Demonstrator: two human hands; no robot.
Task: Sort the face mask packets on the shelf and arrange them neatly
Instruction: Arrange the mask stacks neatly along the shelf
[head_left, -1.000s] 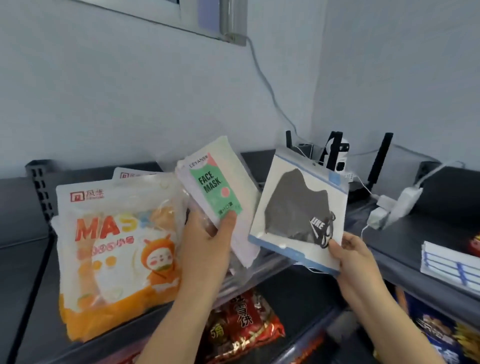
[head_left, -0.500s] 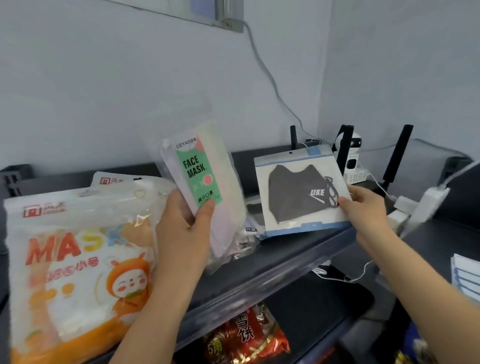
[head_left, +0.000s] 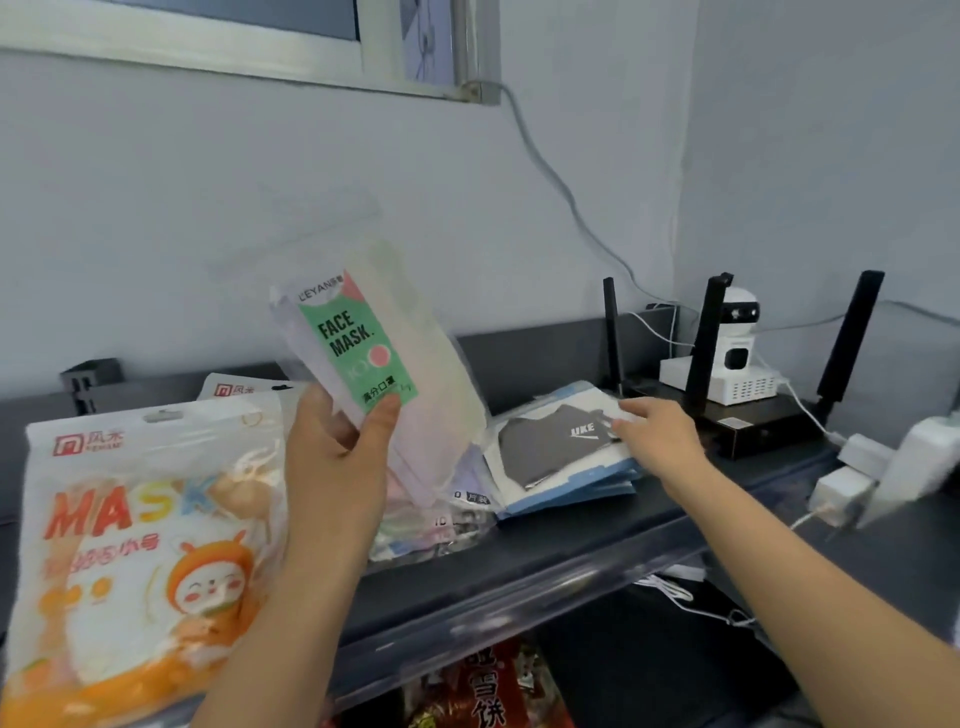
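Note:
My left hand (head_left: 332, 467) holds up a clear packet with a green FACE MASK label (head_left: 363, 358), thumb pinching its lower edge, above the dark shelf (head_left: 571, 540). The black-mask packet with a blue border (head_left: 556, 452) lies flat on a small stack on the shelf. My right hand (head_left: 654, 436) rests on its far right corner with fingers extended. A large orange-and-white MASK bag (head_left: 130, 545) stands at the left front. More clear mask packets (head_left: 436, 525) lie under the raised one.
A black router with upright antennas (head_left: 748, 415) and a small white camera (head_left: 737, 353) sit at the back right. White power adapters and cables (head_left: 852, 483) lie to the right. Red snack bags (head_left: 483, 686) fill the shelf below.
My right hand has laid the black-mask packet down flat on the stack on the shelf. My left hand has kept the green-label packet raised.

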